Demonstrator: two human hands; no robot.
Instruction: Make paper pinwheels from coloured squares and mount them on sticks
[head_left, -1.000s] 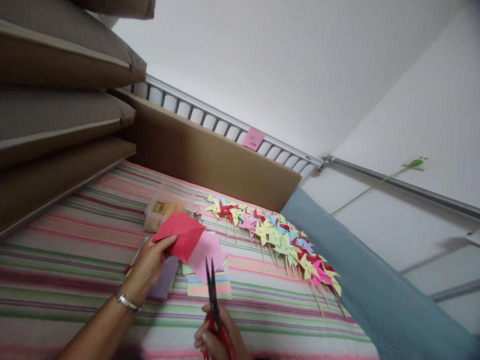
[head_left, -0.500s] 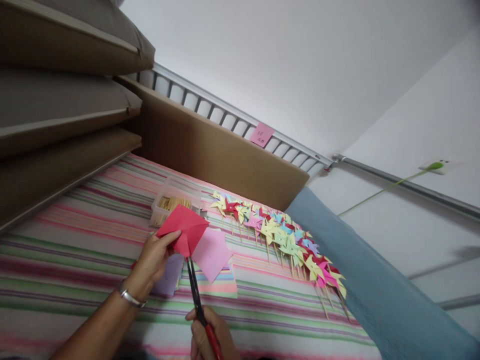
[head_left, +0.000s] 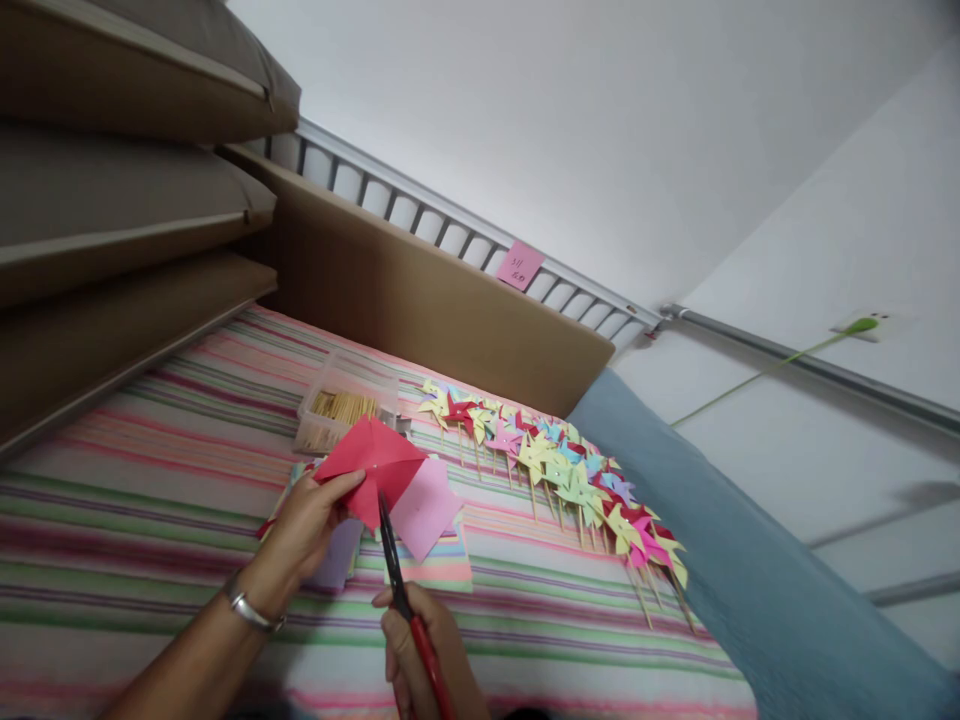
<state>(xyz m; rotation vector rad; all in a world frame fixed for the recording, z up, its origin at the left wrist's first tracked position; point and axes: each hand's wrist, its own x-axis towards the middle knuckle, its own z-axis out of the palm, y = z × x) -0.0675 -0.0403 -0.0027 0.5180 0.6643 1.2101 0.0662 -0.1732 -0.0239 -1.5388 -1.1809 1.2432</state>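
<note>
A square of red paper [head_left: 382,460] is pinched by its left side in my left hand [head_left: 311,515], thumb on top. My right hand [head_left: 431,645] grips scissors [head_left: 396,570] with red handles and dark blades. The blades reach up into the lower edge of the red paper, toward its middle. Beneath lies a pink paper sheet [head_left: 427,505], on top of striped multicoloured paper [head_left: 439,570]. Purple paper [head_left: 336,555] lies partly under my left hand. Just behind the red paper, a clear plastic box [head_left: 319,395] holds many thin wooden sticks [head_left: 345,405].
Finished paper pinwheels [head_left: 577,485] on sticks lie in a long row to the right on the striped cloth [head_left: 187,480]. A brown board [head_left: 435,300] and a metal rail stand behind, with a pink note [head_left: 520,264]. Stacked brown cushions [head_left: 127,190] rise at the left.
The scissor blades have gone from the red paper's lower corner to further inside it. The red paper has tilted and shifted slightly right; the view has moved a little.
</note>
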